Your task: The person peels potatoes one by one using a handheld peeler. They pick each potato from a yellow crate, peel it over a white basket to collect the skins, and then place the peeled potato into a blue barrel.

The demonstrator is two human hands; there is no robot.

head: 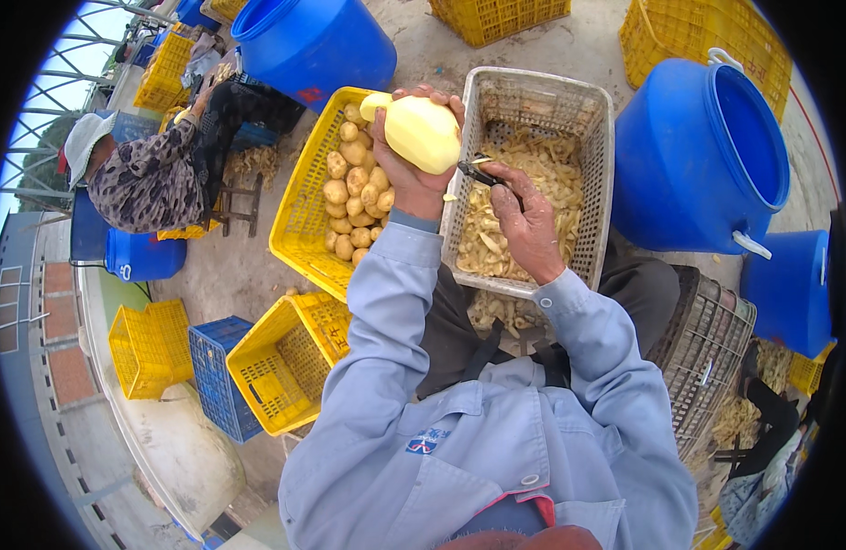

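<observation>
A large peeled potato (423,134) with a small knob at one end rests in my left hand (412,175), its pale yellow flesh facing up. My right hand (529,220) grips a dark-handled vegetable peeler (479,172), whose head is close to the potato's lower right side. A bit of peel sits by the blade, and another pale strip shows near my left wrist. Beneath both hands stands a whitish plastic crate (541,81) partly filled with potato peelings (491,237). To its left, a yellow crate (295,237) holds many unpeeled potatoes (357,182).
Blue plastic barrels (677,158) stand at right and another blue barrel (319,51) at upper left. Yellow crates (282,371) and a blue crate (220,375) are at lower left. A grey crate (705,357) is by my right leg. A seated person (147,165) works at left, another at lower right.
</observation>
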